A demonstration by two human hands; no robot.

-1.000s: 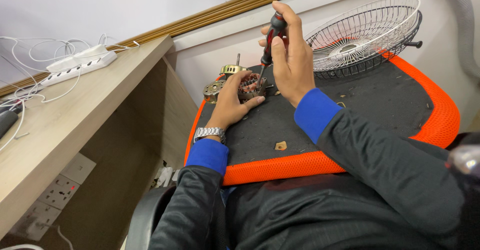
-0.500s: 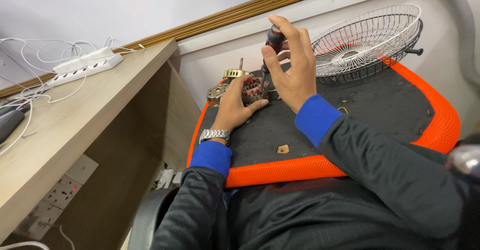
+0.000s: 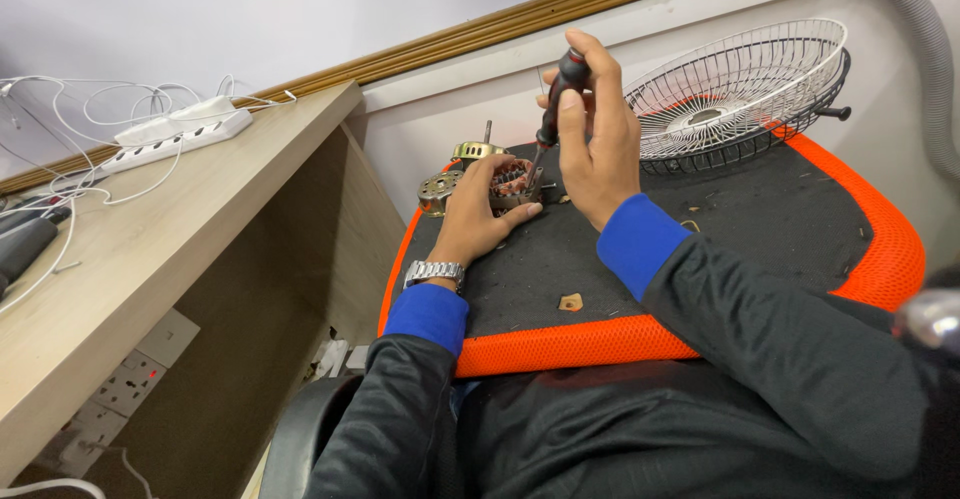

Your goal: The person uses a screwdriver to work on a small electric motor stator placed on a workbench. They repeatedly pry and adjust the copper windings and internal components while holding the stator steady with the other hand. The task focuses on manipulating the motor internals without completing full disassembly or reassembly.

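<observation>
Motor point(image 3: 505, 184) half hidden under clamped left hand point(image 3: 478, 214); right hand point(image 3: 598, 139) fingers wrap screwdriver point(image 3: 556, 99), tip unseen.

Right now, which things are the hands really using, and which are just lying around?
In use:
- screwdriver, gripped by the right hand
- fan motor, steadied by the left hand

Lying about:
- wire fan guard
- brass motor cover
- white power strip
- small brown scrap
</observation>
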